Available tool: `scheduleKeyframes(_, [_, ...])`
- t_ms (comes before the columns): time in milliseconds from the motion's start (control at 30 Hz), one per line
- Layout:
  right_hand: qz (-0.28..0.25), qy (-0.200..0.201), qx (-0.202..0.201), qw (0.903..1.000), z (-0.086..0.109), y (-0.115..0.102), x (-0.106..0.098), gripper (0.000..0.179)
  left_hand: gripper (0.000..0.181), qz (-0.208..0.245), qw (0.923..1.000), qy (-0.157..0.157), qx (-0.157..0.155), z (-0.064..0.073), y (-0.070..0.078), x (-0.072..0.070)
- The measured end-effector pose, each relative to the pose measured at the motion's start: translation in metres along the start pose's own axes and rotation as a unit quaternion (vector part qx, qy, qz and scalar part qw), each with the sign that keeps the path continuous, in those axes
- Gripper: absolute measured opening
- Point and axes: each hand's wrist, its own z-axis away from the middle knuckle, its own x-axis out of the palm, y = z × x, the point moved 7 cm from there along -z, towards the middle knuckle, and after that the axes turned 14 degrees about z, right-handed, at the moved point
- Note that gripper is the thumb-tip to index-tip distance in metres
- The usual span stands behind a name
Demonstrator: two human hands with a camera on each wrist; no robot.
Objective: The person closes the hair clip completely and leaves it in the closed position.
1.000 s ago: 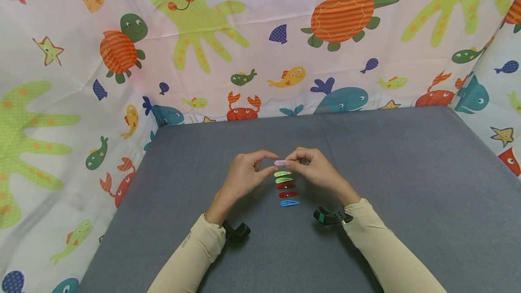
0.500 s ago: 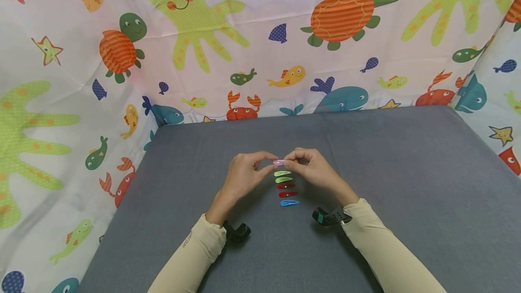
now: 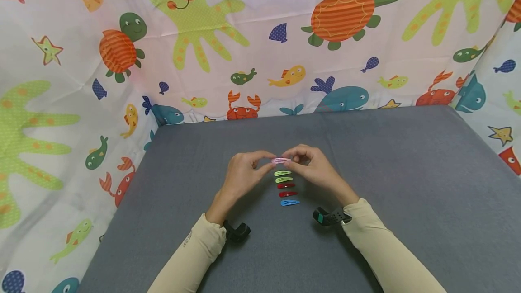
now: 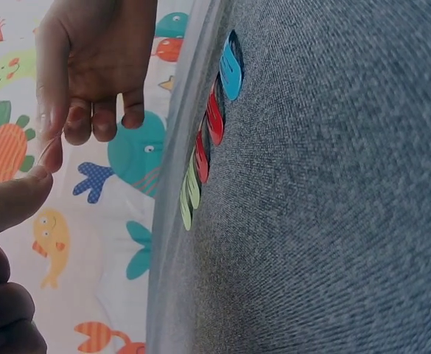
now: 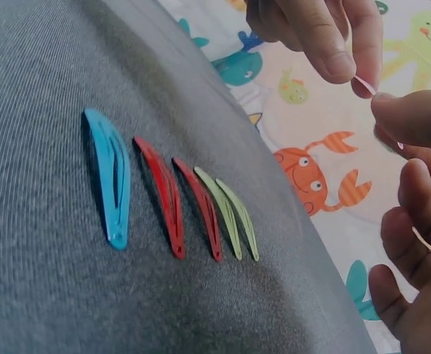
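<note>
A pink snap hair clip (image 3: 281, 160) is held above the table between both hands. My left hand (image 3: 244, 171) pinches its left end between thumb and forefinger. At the other end, my right hand (image 3: 313, 166) has thumb and forefinger on the clip; the right wrist view shows a pink sliver between the right fingers (image 5: 414, 122). Below the hands lie two light green hair clips (image 3: 283, 179), two red hair clips (image 3: 287, 194) and one blue hair clip (image 3: 290, 202), in a column on the grey cloth. The clips lie flat and apart from each other.
The grey table (image 3: 163, 238) stretches out on both sides of the hands. A white curtain (image 3: 260, 49) printed with sea animals hangs along its back and sides. Black bands (image 3: 331, 216) sit on both wrists, close to the table.
The pink hair clip has shifted slightly left and up, and more of it shows between the fingers. The right fingertips have spread a little on it. The row of clips has not moved.
</note>
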Motion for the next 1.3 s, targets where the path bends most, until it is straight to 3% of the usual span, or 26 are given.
scheduleKeyframes(300, [0.020, 0.037, -0.010, 0.9991, 0.000, 0.004, -0.002, 0.021, 0.020, 0.017, 0.9995, -0.009, -0.024, 0.001, -0.008, 0.002])
scheduleKeyframes(933, [0.088, 0.066, -0.021, 0.9937, -0.001, 0.011, 0.001, 0.010, 0.018, 0.028, 0.9960, -0.029, -0.080, 0.003, -0.020, 0.007])
scheduleKeyframes(1300, [0.104, 0.073, -0.002, 0.9919, 0.000, 0.016, 0.004, 0.010, 0.020, 0.045, 0.9895, -0.053, -0.127, 0.004, -0.029, 0.013])
